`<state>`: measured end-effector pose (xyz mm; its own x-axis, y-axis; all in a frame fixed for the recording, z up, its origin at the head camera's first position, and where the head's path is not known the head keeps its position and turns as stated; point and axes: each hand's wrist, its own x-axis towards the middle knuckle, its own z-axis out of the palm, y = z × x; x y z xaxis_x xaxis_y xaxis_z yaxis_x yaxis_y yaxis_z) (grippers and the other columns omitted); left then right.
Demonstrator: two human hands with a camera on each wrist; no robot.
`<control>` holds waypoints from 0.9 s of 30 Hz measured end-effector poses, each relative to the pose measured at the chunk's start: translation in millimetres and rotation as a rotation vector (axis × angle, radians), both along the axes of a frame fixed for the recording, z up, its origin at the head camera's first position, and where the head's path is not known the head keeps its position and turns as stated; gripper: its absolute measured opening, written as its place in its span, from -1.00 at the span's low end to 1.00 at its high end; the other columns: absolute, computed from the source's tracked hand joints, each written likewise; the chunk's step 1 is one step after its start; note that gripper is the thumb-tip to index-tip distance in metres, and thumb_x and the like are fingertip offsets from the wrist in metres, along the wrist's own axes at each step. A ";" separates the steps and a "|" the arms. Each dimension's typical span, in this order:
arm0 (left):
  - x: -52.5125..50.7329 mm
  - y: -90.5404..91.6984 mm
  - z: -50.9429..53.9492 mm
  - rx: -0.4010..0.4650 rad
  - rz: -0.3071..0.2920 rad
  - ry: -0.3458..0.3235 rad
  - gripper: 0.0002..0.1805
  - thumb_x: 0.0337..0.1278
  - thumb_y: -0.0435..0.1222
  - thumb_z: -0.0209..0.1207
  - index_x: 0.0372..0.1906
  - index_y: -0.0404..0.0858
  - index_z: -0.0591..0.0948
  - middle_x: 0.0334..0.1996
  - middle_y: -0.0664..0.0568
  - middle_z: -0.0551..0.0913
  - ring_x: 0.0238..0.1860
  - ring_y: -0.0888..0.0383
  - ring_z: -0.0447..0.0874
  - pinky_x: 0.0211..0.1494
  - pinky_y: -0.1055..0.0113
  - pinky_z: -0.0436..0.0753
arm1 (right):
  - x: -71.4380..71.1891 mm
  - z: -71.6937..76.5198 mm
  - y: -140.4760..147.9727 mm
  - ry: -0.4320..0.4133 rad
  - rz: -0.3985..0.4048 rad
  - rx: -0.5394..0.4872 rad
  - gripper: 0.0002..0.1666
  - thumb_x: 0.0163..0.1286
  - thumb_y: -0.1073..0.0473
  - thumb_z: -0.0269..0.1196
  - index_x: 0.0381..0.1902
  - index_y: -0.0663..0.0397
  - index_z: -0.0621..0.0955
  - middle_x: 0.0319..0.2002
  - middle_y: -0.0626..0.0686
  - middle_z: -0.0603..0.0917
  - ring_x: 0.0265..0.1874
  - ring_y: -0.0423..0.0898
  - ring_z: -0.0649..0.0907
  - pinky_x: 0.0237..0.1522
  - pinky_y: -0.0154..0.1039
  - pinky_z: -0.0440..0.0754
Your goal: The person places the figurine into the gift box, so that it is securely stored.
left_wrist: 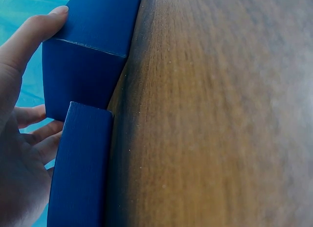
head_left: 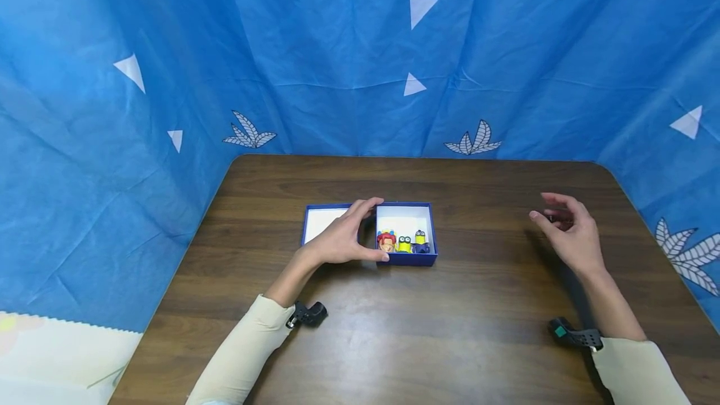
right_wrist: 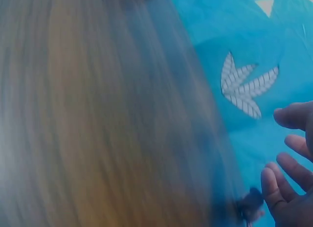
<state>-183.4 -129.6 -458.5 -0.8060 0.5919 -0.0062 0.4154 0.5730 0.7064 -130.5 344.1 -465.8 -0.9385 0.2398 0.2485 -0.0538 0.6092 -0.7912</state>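
My left hand (head_left: 340, 237) holds a small blue box (head_left: 406, 259) by its left end, the thumb along the near wall and the fingers at the far wall. Inside its white interior lie a red-capped toy figure (head_left: 386, 240), a yellow goggle-eyed figure (head_left: 404, 244) and a yellow-and-blue one (head_left: 420, 242). Just left of it, partly under my hand, lies a white-lined blue lid (head_left: 324, 222). My right hand (head_left: 574, 239) is at the table's right, fingers loosely bent. A small dark item (right_wrist: 252, 202) shows blurred beside its fingers; whether they touch, I cannot tell.
A brown wooden table (head_left: 405, 342) carries everything. Blue patterned cloth (head_left: 337, 49) hangs along its back and both sides. Black cameras are strapped to the left wrist (head_left: 306, 315) and the right wrist (head_left: 574, 335).
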 end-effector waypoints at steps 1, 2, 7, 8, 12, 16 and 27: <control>0.0 -0.3 -0.3 -0.001 -0.001 0.001 0.30 -0.07 0.27 0.58 0.72 0.08 0.12 0.56 0.01 0.32 0.59 -0.05 0.42 0.54 -0.19 0.52 | 0.6 -0.2 3.9 -0.003 -0.014 -0.001 -0.38 0.52 0.03 0.41 0.44 0.06 0.56 0.10 -0.46 0.45 -0.04 -0.47 0.57 -0.12 -0.70 0.43; 0.0 -0.5 -0.4 -0.002 0.000 0.001 0.29 -0.07 0.27 0.58 0.72 0.08 0.12 0.56 0.01 0.32 0.59 -0.05 0.42 0.54 -0.19 0.52 | 1.2 -0.2 7.6 -0.010 -0.031 -0.003 -0.36 0.51 0.03 0.42 0.45 0.06 0.56 0.09 -0.45 0.42 -0.05 -0.48 0.56 -0.13 -0.71 0.43; -0.4 -0.6 -0.6 -0.003 0.007 0.000 0.30 -0.09 0.27 0.59 0.72 0.09 0.12 0.56 0.02 0.32 0.58 -0.05 0.43 0.54 -0.19 0.53 | -1.2 -1.4 25.8 -0.103 -0.118 -0.002 -0.10 0.48 -0.03 0.43 0.63 0.13 0.35 0.29 -0.06 0.40 -0.12 -0.55 0.46 -0.22 -0.73 0.42; -0.4 -0.4 -0.6 -0.003 0.008 0.002 0.30 -0.09 0.27 0.59 0.72 0.09 0.12 0.56 0.02 0.32 0.58 -0.05 0.43 0.54 -0.19 0.53 | -2.1 -1.6 28.9 -0.133 -0.136 0.006 -0.04 0.48 -0.06 0.42 0.66 0.13 0.30 0.36 0.08 0.37 -0.11 -0.51 0.44 -0.25 -0.72 0.41; 0.0 -0.3 -0.8 -0.005 0.009 0.004 0.30 -0.09 0.27 0.59 0.72 0.13 0.11 0.57 0.03 0.32 0.58 -0.05 0.43 0.54 -0.18 0.53 | -3.9 -1.1 39.4 -0.257 -0.146 0.058 0.10 0.51 -0.18 0.35 0.72 0.23 0.13 0.56 0.48 0.14 0.14 0.01 0.47 -0.08 -0.34 0.53; 0.1 -0.3 -0.7 -0.011 0.012 0.000 0.29 -0.09 0.28 0.59 0.71 0.20 0.10 0.57 0.03 0.31 0.59 -0.04 0.42 0.55 -0.17 0.53 | -3.6 0.7 45.6 -0.370 -0.119 0.073 0.23 0.52 -0.28 0.30 0.70 0.41 0.02 0.58 0.62 0.05 0.45 0.54 0.15 0.25 0.43 0.38; 0.3 0.5 0.4 -0.005 0.006 -0.002 0.31 -0.09 0.27 0.60 0.72 0.08 0.12 0.55 0.01 0.31 0.59 -0.06 0.42 0.54 -0.18 0.53 | -10.3 0.6 44.9 -0.358 -0.084 0.126 -0.05 0.56 -0.29 0.26 0.40 0.52 0.44 0.31 0.60 0.48 0.33 0.52 0.32 0.34 0.48 0.03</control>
